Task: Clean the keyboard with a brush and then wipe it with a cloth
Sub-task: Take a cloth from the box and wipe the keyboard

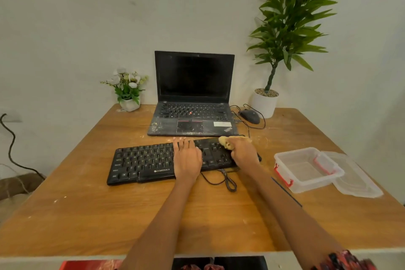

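Keyboard [153, 163], a black wired Zebronics unit, lies flat on the wooden desk [87, 215] directly in front of the open laptop [194, 94], with its cable looped on the desk at the near right edge. The left hand [186, 156] rests palm down on the middle of the key field, fingers spread flat and gripping nothing; its function appears to be to steady the unit. The right hand [243, 152] is over the right end of the keyboard, fingers closed around a bunched yellow cloth [225, 142], which protrudes past the fingertips toward the far right corner of the keyboard and seems to touch the key area there; exact contact is hard to confirm. A thin dark stick-like item [287, 192] lies on the desk just right of the right forearm, near the clear plastic container [306, 170]; it may be the brush, but no bristles can be made out. The container stands open with its lid [357, 180] resting beside and partly beneath it. Assessment of progress: with the cloth in hand and no brush held, the brushing stage is judged complete and the wiping stage is in progress. The cloth is at the right end only, so the left and central key areas, including the section under the left hand, likely remain to be wiped. Pale specks are visible on the desk and the laptop palm rest; the keyboard surface looks largely dark and clean, though fine dust cannot be resolved.
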